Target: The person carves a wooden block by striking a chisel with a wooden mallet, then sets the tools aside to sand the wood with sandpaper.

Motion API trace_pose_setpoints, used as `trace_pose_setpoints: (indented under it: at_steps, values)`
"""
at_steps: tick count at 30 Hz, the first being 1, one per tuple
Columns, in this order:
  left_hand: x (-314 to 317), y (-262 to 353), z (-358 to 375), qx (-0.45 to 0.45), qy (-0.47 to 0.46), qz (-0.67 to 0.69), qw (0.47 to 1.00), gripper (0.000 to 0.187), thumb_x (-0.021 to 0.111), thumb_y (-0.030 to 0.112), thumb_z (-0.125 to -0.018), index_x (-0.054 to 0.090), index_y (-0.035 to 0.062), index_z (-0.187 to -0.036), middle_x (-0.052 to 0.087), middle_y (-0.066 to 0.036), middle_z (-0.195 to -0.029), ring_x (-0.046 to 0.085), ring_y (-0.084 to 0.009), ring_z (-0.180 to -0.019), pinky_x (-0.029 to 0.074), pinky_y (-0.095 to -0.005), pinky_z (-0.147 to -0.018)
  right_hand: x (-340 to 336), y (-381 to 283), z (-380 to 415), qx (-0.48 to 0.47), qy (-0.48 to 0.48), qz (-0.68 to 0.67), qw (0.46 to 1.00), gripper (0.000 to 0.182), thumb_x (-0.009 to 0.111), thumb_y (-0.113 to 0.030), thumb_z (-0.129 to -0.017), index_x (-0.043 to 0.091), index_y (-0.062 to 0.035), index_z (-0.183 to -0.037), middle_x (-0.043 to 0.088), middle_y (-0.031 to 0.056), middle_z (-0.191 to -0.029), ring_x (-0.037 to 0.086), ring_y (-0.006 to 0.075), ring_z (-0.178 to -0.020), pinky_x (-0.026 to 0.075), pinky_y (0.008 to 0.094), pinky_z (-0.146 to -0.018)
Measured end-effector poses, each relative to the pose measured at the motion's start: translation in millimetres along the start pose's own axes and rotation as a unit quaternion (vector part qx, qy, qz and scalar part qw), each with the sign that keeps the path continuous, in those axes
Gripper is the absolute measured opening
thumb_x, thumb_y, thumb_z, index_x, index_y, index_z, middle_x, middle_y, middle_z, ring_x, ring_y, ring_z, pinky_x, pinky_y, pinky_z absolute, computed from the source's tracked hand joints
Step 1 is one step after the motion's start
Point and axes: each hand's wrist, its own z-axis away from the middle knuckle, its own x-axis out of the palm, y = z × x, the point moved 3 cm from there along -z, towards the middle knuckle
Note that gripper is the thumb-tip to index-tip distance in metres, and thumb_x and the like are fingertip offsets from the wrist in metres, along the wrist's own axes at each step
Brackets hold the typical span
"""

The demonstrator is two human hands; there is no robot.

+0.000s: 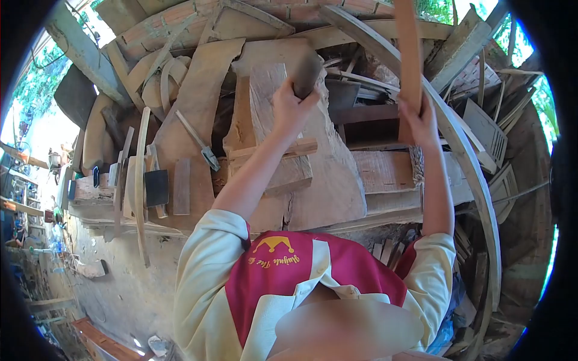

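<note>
My left hand (293, 107) is closed round a dark, blurred object (307, 73), above a pale wooden block (268, 96) on the bench. My right hand (417, 123) grips the lower end of a long, reddish-brown wooden strip (410, 54), which reaches the top edge of the view. Beneath my left forearm, a short wooden bar (301, 146) lies across the block. A broad, rough-edged slab (334, 174) is under and beside these pieces. Right of the slab sits a dark, box-like opening (370, 132), close to my right hand.
Left on the bench are a metal-ended tool (209, 157), a dark square-headed tool (157, 188) and a thin curved strip (140, 180). A long curved beam (466, 153) arches past my right arm. Scrap wood and boards (484, 129) crowd the right side.
</note>
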Motion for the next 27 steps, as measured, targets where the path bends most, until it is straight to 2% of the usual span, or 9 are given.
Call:
trace_pose_setpoints:
  at_steps: [3,5,6,10,14,19,21,22,27]
  values:
    - [0,6,1,-0.010,-0.020,-0.020,1.000,0.023,0.062,0.013,-0.065,0.053,-0.0016,-0.080,0.053,-0.012,-0.060,0.052,-0.0177,-0.055,0.042,-0.0302,-0.055,-17,-57,-22,0.016,-0.043,-0.148,0.988,0.065,0.067,-0.016,-0.074,0.034,-0.0023,-0.129,0.052,0.0158,-0.115,0.049,0.0214,-0.107,0.038,0.0308,-0.090]
    - [-1,4,1,-0.021,-0.023,0.000,1.000,0.023,0.062,0.013,-0.065,0.053,-0.0015,-0.080,0.053,-0.012,-0.060,0.052,-0.0174,-0.056,0.042,-0.0303,-0.056,-14,-91,-21,-0.003,-0.285,0.234,0.930,0.068,0.068,-0.020,-0.072,0.035,-0.0019,-0.128,0.050,0.0177,-0.116,0.048,0.0234,-0.109,0.036,0.0314,-0.092]
    - [-3,2,1,-0.032,-0.030,0.017,0.999,0.023,0.062,0.013,-0.064,0.053,-0.0013,-0.080,0.054,-0.012,-0.061,0.052,-0.0170,-0.056,0.042,-0.0304,-0.056,-11,-118,-20,-0.080,-0.323,0.171,0.927,0.069,0.070,-0.021,-0.069,0.037,-0.0007,-0.126,0.049,0.0194,-0.116,0.047,0.0251,-0.109,0.035,0.0316,-0.093]
    - [-6,-2,1,-0.009,-0.020,0.023,0.999,0.023,0.062,0.012,-0.064,0.054,-0.0009,-0.081,0.054,-0.011,-0.061,0.051,-0.0160,-0.057,0.042,-0.0303,-0.056,-41,-126,-48,-0.069,-0.188,0.112,0.973,0.073,0.069,-0.020,-0.068,0.032,-0.0003,-0.128,0.047,0.0193,-0.120,0.046,0.0276,-0.112,0.033,0.0333,-0.097]
    - [-4,-1,4,0.010,-0.028,0.036,0.999,0.024,0.066,0.018,-0.071,0.051,-0.0002,-0.076,0.048,0.000,-0.059,0.041,-0.0064,-0.056,0.036,-0.0234,-0.051,-18,-143,-36,-0.029,-0.361,0.208,0.909,0.076,0.070,-0.021,-0.069,0.031,0.0022,-0.130,0.044,0.0183,-0.124,0.040,0.0245,-0.116,0.029,0.0317,-0.099]
    - [-10,4,4,-0.007,-0.011,0.037,0.999,0.023,0.063,0.011,-0.063,0.055,-0.0002,-0.081,0.056,-0.011,-0.064,0.053,-0.0153,-0.059,0.043,-0.0289,-0.058,-43,-144,-58,-0.108,-0.288,0.213,0.927,0.076,0.069,-0.024,-0.069,0.029,-0.0057,-0.132,0.046,0.0177,-0.123,0.044,0.0260,-0.114,0.031,0.0337,-0.099]
    - [-12,6,4,-0.013,-0.026,0.029,0.999,0.023,0.063,0.011,-0.063,0.056,0.0002,-0.081,0.056,-0.011,-0.064,0.052,-0.0148,-0.059,0.043,-0.0293,-0.058,-40,-135,-56,0.002,-0.231,0.059,0.971,0.075,0.069,-0.022,-0.068,0.032,-0.0047,-0.131,0.045,0.0178,-0.124,0.043,0.0262,-0.115,0.029,0.0337,-0.100]
    - [-11,4,0,-0.016,-0.025,0.021,0.999,0.023,0.063,0.011,-0.063,0.056,0.0002,-0.081,0.056,-0.011,-0.064,0.052,-0.0148,-0.059,0.043,-0.0293,-0.058,-32,-132,-50,-0.031,-0.248,0.287,0.925,0.076,0.070,-0.024,-0.069,0.031,-0.0044,-0.131,0.045,0.0184,-0.123,0.043,0.0253,-0.115,0.029,0.0339,-0.100]
    - [-10,-9,-1,-0.002,-0.040,0.066,0.997,0.021,0.066,0.016,-0.070,0.052,0.0016,-0.075,0.046,0.001,-0.058,0.041,-0.0071,-0.055,0.035,-0.0247,-0.050,-39,-131,-58,-0.108,-0.315,0.236,0.913,0.075,0.069,-0.028,-0.070,0.032,-0.0041,-0.131,0.047,0.0196,-0.119,0.043,0.0267,-0.114,0.031,0.0345,-0.098]
